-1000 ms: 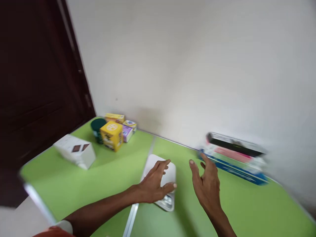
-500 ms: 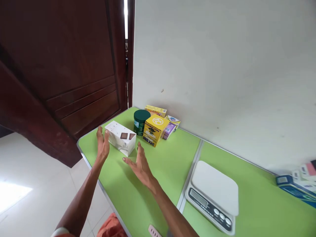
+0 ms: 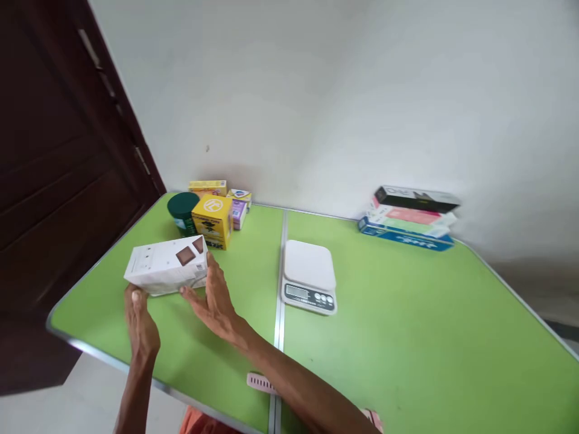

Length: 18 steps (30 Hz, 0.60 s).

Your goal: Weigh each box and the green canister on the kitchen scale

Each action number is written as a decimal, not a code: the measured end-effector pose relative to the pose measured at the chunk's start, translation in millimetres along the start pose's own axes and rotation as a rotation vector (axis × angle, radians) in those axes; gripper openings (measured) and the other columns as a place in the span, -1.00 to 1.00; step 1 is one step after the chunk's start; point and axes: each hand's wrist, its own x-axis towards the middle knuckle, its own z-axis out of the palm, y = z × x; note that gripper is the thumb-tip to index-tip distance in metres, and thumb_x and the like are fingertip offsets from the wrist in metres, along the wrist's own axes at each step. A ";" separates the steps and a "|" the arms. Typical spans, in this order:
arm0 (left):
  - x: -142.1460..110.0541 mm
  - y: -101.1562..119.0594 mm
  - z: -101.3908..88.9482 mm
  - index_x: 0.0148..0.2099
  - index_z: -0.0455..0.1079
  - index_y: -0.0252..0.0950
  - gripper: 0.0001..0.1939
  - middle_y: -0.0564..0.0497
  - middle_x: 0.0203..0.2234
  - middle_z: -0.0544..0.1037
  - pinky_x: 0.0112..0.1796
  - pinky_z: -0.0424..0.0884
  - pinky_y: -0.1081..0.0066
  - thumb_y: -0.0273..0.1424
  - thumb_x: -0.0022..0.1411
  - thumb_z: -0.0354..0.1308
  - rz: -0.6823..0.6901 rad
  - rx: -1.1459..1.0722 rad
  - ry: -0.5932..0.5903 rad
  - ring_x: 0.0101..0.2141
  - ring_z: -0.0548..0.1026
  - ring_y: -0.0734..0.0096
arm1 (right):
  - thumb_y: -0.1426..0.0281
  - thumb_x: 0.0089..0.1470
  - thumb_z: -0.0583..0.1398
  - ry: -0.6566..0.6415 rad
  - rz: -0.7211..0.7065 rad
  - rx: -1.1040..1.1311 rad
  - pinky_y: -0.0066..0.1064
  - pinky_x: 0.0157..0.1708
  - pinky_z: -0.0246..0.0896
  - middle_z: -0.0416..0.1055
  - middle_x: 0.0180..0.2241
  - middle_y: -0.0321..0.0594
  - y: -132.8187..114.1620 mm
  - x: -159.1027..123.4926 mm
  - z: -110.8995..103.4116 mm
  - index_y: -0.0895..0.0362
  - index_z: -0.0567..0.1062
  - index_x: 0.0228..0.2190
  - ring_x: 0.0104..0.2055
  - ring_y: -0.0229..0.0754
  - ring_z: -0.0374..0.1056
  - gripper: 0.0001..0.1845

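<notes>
L hand (image 3: pixel 143 328) & R hand (image 3: pixel 217 304) grip the white box (image 3: pixel 163 260) betw. them, fingers (image 3: pixel 215 272) at its 2 ends; can't tell if it's off the bench (image 3: pixel 407 337). Step in hand: prob. securing a 2-hand hold. Next move calls for even pressure, w/ clearance from tub (image 3: pixel 183 205) & yellow box (image 3: pixel 212 218) just behind. Scale (image 3: pixel 310 265) sits well apart, to R.
</notes>
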 end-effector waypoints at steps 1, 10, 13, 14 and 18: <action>-6.3 9.6 3.0 0.40 0.27 -0.23 -0.28 -0.24 0.31 0.39 0.29 0.26 -0.13 0.13 0.48 -0.21 0.007 0.002 -0.018 0.32 0.32 -0.09 | -0.11 0.19 0.22 0.019 0.005 0.000 0.14 0.47 -0.12 -0.11 0.52 -0.06 -6.6 -5.0 -13.4 0.07 -0.18 0.51 0.53 0.24 -0.12 0.14; -52.6 101.2 96.5 0.47 0.18 -0.13 -0.26 -0.19 0.40 0.28 0.30 0.25 -0.04 0.14 0.43 -0.09 0.110 -0.271 -0.412 0.32 0.33 -0.08 | -0.10 0.20 0.24 0.454 0.052 -0.025 0.14 0.29 0.23 0.30 0.33 0.04 -30.9 -40.7 -159.1 0.03 0.01 0.48 0.35 0.20 0.24 0.02; -64.1 119.1 141.5 0.49 0.12 -0.15 -0.25 -0.20 0.43 0.23 0.32 0.23 -0.01 0.11 0.44 -0.05 0.123 -0.373 -0.585 0.35 0.29 -0.05 | -0.11 0.19 0.25 0.596 0.089 -0.078 0.13 0.27 0.22 0.36 0.27 0.07 -26.6 -48.1 -208.8 0.08 0.14 0.43 0.32 0.21 0.27 -0.03; -67.1 123.3 155.1 0.50 0.10 -0.16 -0.26 -0.20 0.43 0.21 0.33 0.21 0.00 0.10 0.44 -0.04 0.133 -0.397 -0.633 0.35 0.28 -0.04 | -0.10 0.18 0.25 0.631 0.094 -0.092 0.13 0.26 0.22 0.38 0.26 0.07 -24.4 -50.7 -222.8 0.09 0.17 0.41 0.31 0.21 0.28 -0.05; -76.6 131.5 195.8 0.51 0.06 -0.14 -0.28 -0.17 0.42 0.23 0.34 0.21 0.05 0.04 0.47 -0.01 0.148 -0.429 -0.758 0.37 0.27 0.01 | -0.10 0.18 0.25 0.717 0.133 -0.111 0.10 0.24 0.22 0.40 0.24 0.07 -11.5 -60.2 -260.2 0.11 0.25 0.35 0.27 0.22 0.31 -0.11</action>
